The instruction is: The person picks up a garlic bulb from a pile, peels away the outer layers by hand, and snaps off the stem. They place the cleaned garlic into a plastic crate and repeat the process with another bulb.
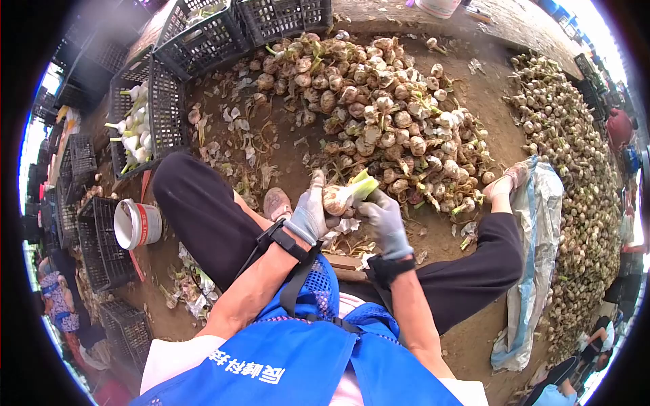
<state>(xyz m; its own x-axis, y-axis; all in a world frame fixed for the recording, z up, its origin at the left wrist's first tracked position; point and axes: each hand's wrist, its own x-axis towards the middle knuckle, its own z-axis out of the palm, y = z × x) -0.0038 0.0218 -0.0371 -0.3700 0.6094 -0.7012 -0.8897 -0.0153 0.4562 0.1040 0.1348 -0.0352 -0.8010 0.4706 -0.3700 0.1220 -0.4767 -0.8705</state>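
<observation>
My left hand (pixel 311 211), in a grey work glove, is closed around a garlic bulb (pixel 335 200) with dirty outer skin. Its thick stem (pixel 361 185) is pale green and points up to the right. My right hand (pixel 386 222), also gloved, has its fingers curled in against the stem side of the same bulb; its fingertips are partly hidden. Just beyond both hands lies a large pile of garlic bulbs (pixel 379 115) with soil and dry skins on them. Loose peelings (pixel 345 227) lie on the ground beneath the hands.
At left, a black crate (pixel 169 111) holds peeled white garlic (pixel 137 132); more crates (pixel 284 17) stand at the back. A white bucket (pixel 139 224) stands by my left leg. A plastic sack (pixel 531 271) lies by my right leg, beside a long garlic heap (pixel 575 176). Other people (pixel 599 342) sit at the edges.
</observation>
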